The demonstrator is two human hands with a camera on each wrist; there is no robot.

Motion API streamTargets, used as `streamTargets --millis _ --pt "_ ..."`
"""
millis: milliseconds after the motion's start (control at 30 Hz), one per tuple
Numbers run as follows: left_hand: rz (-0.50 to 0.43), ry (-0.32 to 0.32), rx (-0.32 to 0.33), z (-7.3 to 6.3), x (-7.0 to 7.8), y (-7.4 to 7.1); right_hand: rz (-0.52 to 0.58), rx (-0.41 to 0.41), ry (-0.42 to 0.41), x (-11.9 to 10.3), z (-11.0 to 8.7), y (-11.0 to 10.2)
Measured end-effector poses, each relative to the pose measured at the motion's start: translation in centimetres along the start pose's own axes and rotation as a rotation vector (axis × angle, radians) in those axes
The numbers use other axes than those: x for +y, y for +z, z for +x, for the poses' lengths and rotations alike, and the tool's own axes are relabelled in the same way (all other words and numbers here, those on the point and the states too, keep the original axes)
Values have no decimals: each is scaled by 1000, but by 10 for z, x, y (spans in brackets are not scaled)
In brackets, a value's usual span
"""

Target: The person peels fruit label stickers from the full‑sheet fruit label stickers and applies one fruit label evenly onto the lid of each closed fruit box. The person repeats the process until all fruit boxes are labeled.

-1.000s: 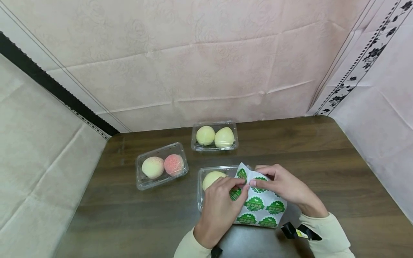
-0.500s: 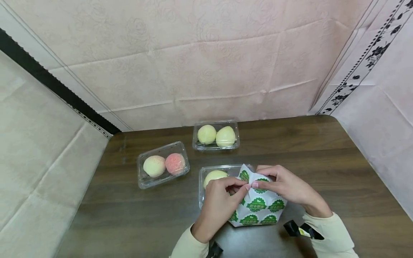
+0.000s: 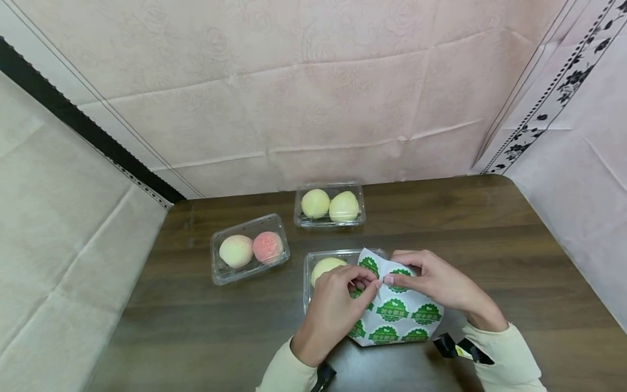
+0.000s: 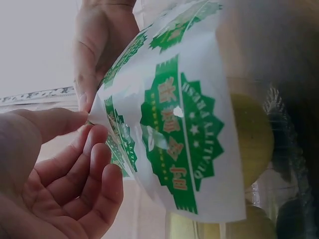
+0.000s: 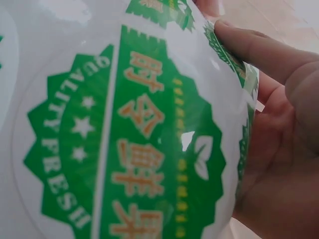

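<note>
A white sheet of green "QUALITY FRESH" fruit stickers (image 3: 394,311) is held in both hands above a clear plastic box (image 3: 307,283). My left hand (image 3: 330,310) pinches the sheet's far part between thumb and index finger; its other fingers curl loosely in the left wrist view. My right hand (image 3: 436,280) grips the sheet from the right, thumb (image 5: 259,47) on the printed face and fingers behind. Both thumb tips nearly meet. A pale yellow round fruit (image 3: 325,267) shows in the box; the sheet hides the box's right part.
At the back stands a clear box (image 3: 329,223) with two pale yellow fruits (image 3: 344,206). To the left, another clear box (image 3: 217,279) holds a pale fruit (image 3: 236,251) and a pink one (image 3: 268,247). Cloth walls (image 3: 294,109) border the wooden table (image 3: 220,326).
The sheet's lower edge has shifted and swung slightly right. Both hands stay close together at nearly the same spot; the boxes appear slightly shifted with the head view.
</note>
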State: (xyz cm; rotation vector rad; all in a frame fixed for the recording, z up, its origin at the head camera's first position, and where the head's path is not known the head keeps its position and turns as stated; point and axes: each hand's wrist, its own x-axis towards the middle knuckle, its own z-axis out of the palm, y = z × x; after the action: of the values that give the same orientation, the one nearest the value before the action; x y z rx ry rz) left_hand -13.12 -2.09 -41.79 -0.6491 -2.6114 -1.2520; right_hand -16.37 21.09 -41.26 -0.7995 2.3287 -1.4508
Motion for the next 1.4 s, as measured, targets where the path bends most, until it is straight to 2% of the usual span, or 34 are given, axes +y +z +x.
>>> streamTargets --millis 267,533,867,1133,1400 --pt "1 -26 1 0 0 0 -13 7 13 -2 1 2" --pt "106 25 43 0 -1 2 0 3 62 -5 2 5" --pt "19 -29 53 -1 -4 1 -3 14 105 -7 0 4" --pt "14 -69 52 0 -5 -1 -8 13 132 -4 0 1" --pt "31 -66 66 2 -6 -2 -38 31 132 0 0 -2"
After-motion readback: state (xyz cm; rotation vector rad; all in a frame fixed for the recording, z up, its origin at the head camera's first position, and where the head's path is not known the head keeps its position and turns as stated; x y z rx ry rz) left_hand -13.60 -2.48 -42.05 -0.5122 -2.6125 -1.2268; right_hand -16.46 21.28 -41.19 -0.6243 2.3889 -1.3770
